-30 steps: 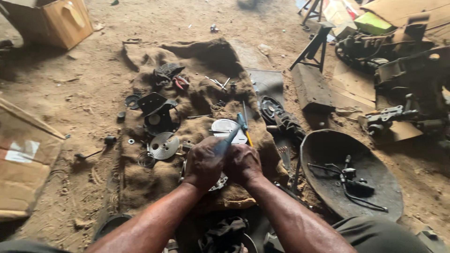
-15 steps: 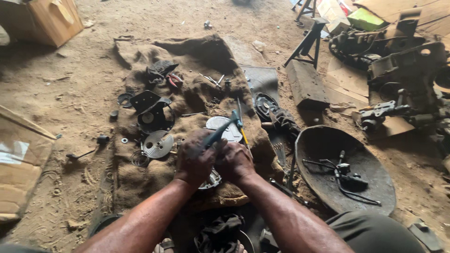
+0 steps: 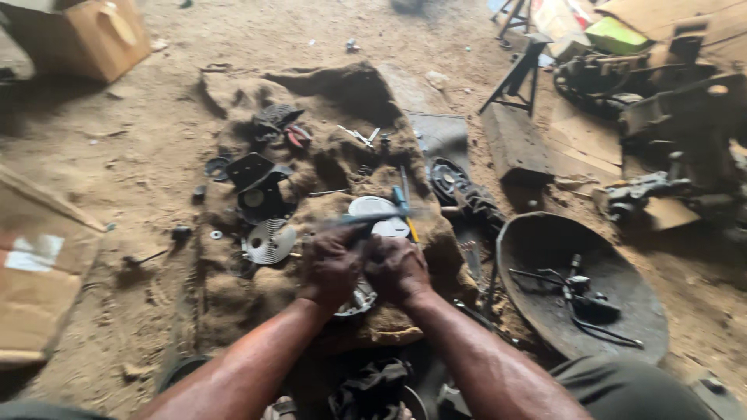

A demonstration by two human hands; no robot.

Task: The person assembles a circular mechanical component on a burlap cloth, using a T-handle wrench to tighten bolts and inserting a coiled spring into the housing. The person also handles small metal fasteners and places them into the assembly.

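Observation:
My left hand (image 3: 333, 264) and my right hand (image 3: 397, 267) press side by side on a round metal part (image 3: 358, 299) lying on a brown sackcloth (image 3: 233, 299). A blurred blue-grey tool (image 3: 366, 220) sticks out from my left hand toward the right. Just beyond the hands lies a pale round metal disc (image 3: 375, 208). A grooved silver disc (image 3: 271, 240) sits to the left of my left hand. What my right hand grips is hidden under its fingers.
A dark metal pan (image 3: 545, 245) with wires and small parts lies at right. Black engine parts (image 3: 261, 190) and small tools (image 3: 359, 137) lie on the cloth. Cardboard boxes stand at far left (image 3: 39, 280) and top left (image 3: 93, 35). Machine parts (image 3: 669, 117) crowd the top right.
The blue-grey tool in my left hand has swung from pointing up-right to nearly level. Both hands stay on the round part.

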